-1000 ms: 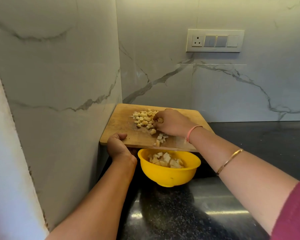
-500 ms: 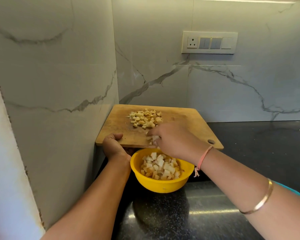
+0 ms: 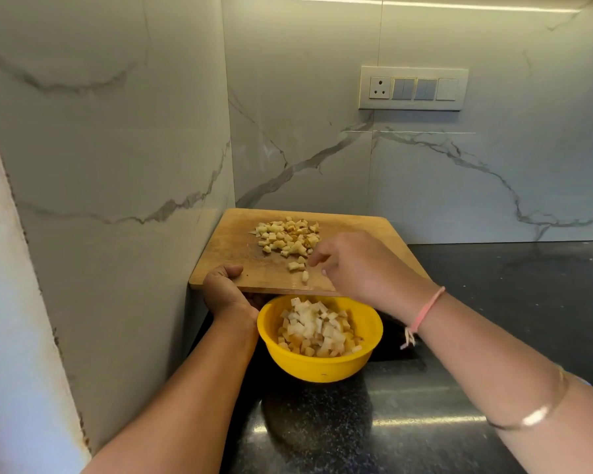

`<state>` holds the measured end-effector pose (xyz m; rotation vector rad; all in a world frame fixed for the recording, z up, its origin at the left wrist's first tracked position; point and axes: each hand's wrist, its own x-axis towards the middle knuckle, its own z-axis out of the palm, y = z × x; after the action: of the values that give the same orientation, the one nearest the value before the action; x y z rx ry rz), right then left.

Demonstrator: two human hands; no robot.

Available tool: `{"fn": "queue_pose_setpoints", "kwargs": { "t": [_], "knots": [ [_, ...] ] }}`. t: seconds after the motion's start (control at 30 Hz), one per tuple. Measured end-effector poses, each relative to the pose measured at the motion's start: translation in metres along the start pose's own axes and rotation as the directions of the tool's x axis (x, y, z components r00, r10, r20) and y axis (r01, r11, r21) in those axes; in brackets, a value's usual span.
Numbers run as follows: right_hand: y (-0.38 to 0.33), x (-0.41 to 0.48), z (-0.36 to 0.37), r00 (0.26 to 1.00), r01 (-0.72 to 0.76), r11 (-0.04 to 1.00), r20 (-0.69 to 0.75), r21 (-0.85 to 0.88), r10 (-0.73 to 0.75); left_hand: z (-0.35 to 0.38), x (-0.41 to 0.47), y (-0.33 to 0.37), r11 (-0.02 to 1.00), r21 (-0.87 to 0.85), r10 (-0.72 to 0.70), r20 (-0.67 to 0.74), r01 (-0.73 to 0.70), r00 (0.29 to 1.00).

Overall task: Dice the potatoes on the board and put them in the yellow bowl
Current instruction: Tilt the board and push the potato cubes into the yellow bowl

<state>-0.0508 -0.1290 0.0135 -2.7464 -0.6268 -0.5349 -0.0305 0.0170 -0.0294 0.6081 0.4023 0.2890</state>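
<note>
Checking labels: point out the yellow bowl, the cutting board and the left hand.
yellow bowl (image 3: 319, 367), head view, front outer wall.
cutting board (image 3: 233, 244), head view, bare top left area.
left hand (image 3: 225, 289), head view, back of hand, gripping the board's edge.

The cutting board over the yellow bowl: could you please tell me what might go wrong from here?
1. Only the left hand grips the cutting board, at one corner; it might tip and shed the potato pile at once.
2. The yellow bowl is narrower than the board's edge, so pieces swept by the right hand could miss and land on the counter.
3. The bowl looks heaped already.
</note>
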Motion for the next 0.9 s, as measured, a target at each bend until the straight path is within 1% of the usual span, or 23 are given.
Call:
{"fn": "queue_pose_setpoints", "kwargs": {
  "t": [0.07, 0.13, 0.2, 0.23, 0.3, 0.43, 0.47, 0.5, 0.57, 0.6, 0.63, 0.73, 0.9],
  "knots": [
    [0.01, 0.011, 0.0, 1.0, -0.014, 0.999, 0.014, 0.051, 0.013, 0.0, 0.0, 0.0, 1.0, -0.003, -0.006, 0.001, 0.006, 1.0],
    [0.017, 0.018, 0.006, 0.998, -0.017, 0.997, 0.06, 0.069, 0.013, 0.001, -0.001, 0.0, 1.0, -0.005, -0.011, 0.001, 0.011, 1.0],
    [0.02, 0.017, 0.014, 0.995, 0.01, 0.999, 0.103, 0.039, -0.014, 0.0, 0.0, 0.0, 1.0, -0.001, -0.012, 0.007, 0.012, 1.0],
    [0.02, 0.016, 0.02, 0.994, 0.033, 0.999, 0.102, 0.008, -0.033, 0.0, 0.0, 0.0, 1.0, -0.001, -0.012, 0.01, 0.012, 1.0],
    [0.017, 0.012, 0.027, 0.997, 0.073, 0.997, 0.042, -0.032, -0.072, 0.0, 0.0, 0.001, 1.0, -0.001, -0.008, 0.008, 0.008, 1.0],
    [0.005, 0.015, 0.025, 0.983, 0.118, 0.993, -0.138, -0.004, -0.117, 0.001, -0.001, 0.001, 1.0, 0.003, 0.011, 0.0, -0.011, 1.0],
    [0.002, 0.019, 0.026, 0.98, 0.139, 0.99, -0.14, -0.006, -0.139, 0.001, -0.002, 0.001, 1.0, 0.004, 0.01, 0.005, -0.01, 1.0],
    [0.0, 0.023, 0.028, 0.982, 0.163, 0.987, -0.1, -0.003, -0.163, 0.0, -0.002, 0.001, 1.0, 0.004, 0.006, 0.011, -0.006, 1.0],
    [-0.004, 0.029, 0.033, 0.979, 0.193, 0.981, 0.06, 0.001, -0.193, 0.0, -0.002, 0.001, 1.0, 0.002, 0.002, 0.02, -0.002, 1.0],
    [-0.006, 0.029, 0.037, 0.971, 0.213, 0.977, 0.116, -0.014, -0.21, 0.0, -0.001, 0.001, 1.0, -0.003, 0.003, 0.02, -0.003, 1.0],
    [-0.008, 0.027, 0.038, 0.967, 0.229, 0.972, 0.122, -0.048, -0.222, 0.0, -0.001, 0.001, 1.0, -0.006, 0.006, 0.019, -0.005, 1.0],
    [-0.011, 0.015, 0.04, 0.967, 0.255, 0.957, 0.015, -0.141, -0.255, 0.002, -0.001, 0.001, 1.0, -0.003, 0.014, 0.009, -0.014, 1.0],
    [-0.016, -0.008, 0.039, 0.947, 0.299, 0.937, -0.066, -0.181, -0.315, 0.001, -0.001, 0.0, 1.0, 0.007, 0.013, 0.003, -0.013, 1.0]
  ]
}}
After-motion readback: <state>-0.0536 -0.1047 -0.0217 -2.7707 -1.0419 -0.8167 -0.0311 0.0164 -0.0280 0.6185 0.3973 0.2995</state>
